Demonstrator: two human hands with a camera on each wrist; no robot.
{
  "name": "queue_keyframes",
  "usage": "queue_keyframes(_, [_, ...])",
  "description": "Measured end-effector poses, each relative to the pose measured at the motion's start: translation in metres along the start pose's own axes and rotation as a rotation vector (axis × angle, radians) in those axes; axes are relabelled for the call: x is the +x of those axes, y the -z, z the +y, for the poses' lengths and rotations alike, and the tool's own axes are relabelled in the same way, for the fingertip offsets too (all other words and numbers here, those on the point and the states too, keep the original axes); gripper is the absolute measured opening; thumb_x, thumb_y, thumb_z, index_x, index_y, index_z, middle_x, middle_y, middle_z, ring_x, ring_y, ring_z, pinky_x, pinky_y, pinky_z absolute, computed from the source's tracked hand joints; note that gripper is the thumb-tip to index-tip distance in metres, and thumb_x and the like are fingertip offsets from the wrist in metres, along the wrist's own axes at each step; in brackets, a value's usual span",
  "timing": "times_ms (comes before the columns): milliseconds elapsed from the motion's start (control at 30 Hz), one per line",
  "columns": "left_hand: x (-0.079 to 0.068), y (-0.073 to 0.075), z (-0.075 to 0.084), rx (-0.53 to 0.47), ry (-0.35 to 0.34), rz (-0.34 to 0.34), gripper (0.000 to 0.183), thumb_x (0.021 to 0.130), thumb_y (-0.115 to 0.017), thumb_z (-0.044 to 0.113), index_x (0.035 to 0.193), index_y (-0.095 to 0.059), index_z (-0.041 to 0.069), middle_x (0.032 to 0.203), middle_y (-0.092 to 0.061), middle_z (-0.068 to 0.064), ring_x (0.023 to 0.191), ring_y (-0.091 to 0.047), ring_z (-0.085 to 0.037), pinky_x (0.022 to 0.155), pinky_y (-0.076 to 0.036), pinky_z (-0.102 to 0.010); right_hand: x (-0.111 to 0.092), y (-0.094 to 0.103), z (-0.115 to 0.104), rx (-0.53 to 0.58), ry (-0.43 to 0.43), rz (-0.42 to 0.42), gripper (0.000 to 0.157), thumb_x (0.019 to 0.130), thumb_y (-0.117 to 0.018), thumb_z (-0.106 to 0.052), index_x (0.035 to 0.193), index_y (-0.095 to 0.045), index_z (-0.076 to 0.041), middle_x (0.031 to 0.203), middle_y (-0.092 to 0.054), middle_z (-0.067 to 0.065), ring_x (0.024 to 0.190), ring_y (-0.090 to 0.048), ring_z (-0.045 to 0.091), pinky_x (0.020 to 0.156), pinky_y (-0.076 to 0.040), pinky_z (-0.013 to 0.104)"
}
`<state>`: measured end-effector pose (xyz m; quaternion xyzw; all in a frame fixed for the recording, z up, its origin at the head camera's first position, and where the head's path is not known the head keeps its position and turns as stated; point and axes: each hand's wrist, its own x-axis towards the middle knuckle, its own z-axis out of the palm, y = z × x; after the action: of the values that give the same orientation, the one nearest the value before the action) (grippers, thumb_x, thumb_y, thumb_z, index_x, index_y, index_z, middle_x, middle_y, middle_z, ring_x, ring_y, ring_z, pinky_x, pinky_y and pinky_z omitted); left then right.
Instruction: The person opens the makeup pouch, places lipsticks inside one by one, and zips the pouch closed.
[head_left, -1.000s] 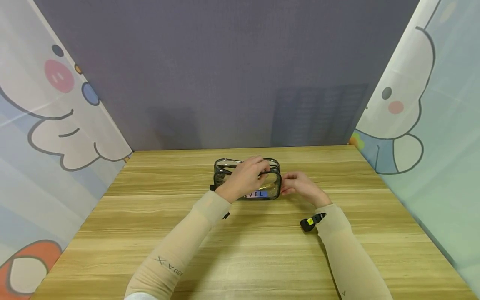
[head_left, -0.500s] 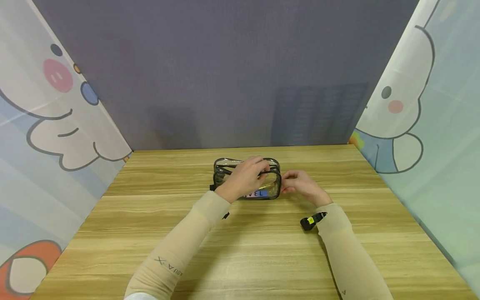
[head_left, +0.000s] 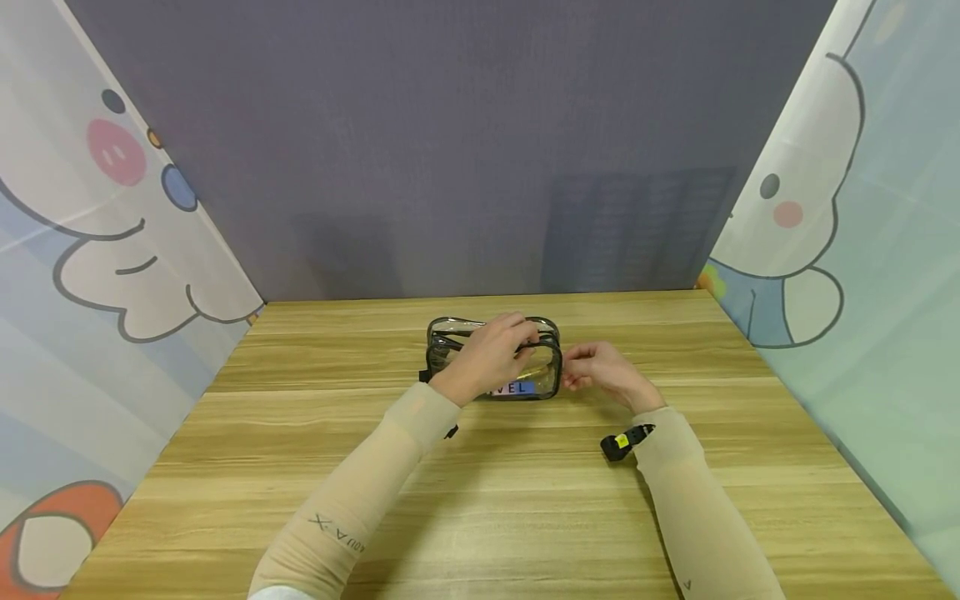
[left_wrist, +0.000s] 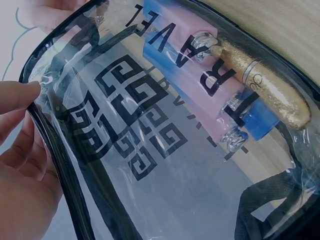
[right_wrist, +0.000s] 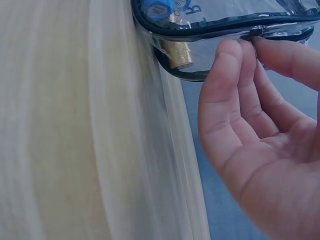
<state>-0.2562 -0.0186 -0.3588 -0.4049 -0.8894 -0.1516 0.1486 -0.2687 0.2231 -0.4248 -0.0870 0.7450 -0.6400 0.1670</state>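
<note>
A see-through zip pouch [head_left: 546, 363] with black trim and TRAVEL lettering stands toward the back of the table. My left hand [head_left: 487, 354] reaches over it and pinches its top edge, thumb on the near side in the left wrist view. At the pouch's right end, my right hand [head_left: 609, 377] pinches the small dark zipper pull [right_wrist: 251, 36] between thumb and fingers. Through the clear plastic show a gold glittery tube [left_wrist: 275, 95] and pink-and-blue pieces [left_wrist: 220, 102] with silvery ends, lying along the bottom. The left forearm hides part of the pouch's front in the head view.
The wood-grain table [head_left: 517, 517] extends around the pouch on all sides. A grey panel [head_left: 450, 150] rises behind its back edge, and cartoon-printed curtains [head_left: 862, 333] flank it on both sides. A small black camera [head_left: 617, 447] sits at the right wrist.
</note>
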Motion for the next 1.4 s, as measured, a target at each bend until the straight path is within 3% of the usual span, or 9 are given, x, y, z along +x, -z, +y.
queue_keyframes(267, [0.0,-0.001,0.0,0.006,0.016,-0.008,0.013,0.097,-0.07,0.012,0.109,-0.068,0.012,0.104,-0.063,-0.001,0.091,-0.059,-0.017,0.076,-0.052,-0.031,-0.002,0.001,0.0,-0.04,-0.011,-0.016,0.03,0.099,-0.055,-0.004,0.121,-0.056,0.016,0.088,-0.064,0.012,0.079,-0.065,0.02,0.077,-0.058,0.036])
queue_keyframes(733, [0.001,0.0,-0.001,-0.009,0.018,-0.006,0.014,0.096,-0.07,0.011,0.11,-0.07,0.011,0.105,-0.064,-0.002,0.091,-0.059,-0.018,0.074,-0.052,-0.032,0.0,-0.004,-0.009,-0.082,-0.013,0.017,0.016,0.094,-0.052,-0.005,0.1,-0.06,0.008,0.081,-0.059,0.011,0.072,-0.059,0.021,0.069,-0.055,0.035])
queue_keyframes(1133, [0.001,0.003,0.0,-0.011,0.002,-0.007,0.015,0.096,-0.071,0.01,0.11,-0.07,0.013,0.103,-0.063,-0.002,0.091,-0.06,-0.018,0.076,-0.053,-0.032,0.0,-0.004,-0.019,-0.086,-0.031,0.051,0.015,0.091,-0.051,-0.003,0.096,-0.059,0.008,0.077,-0.058,0.009,0.066,-0.058,0.017,0.063,-0.054,0.029])
queue_keyframes(1400, [0.001,0.002,0.0,0.003,0.0,-0.011,0.015,0.096,-0.07,0.01,0.111,-0.07,0.012,0.102,-0.063,-0.002,0.089,-0.059,-0.018,0.074,-0.052,-0.031,-0.001,-0.003,-0.025,-0.083,-0.038,0.082,0.016,0.093,-0.054,-0.006,0.096,-0.061,0.008,0.077,-0.059,0.008,0.066,-0.059,0.017,0.065,-0.056,0.031])
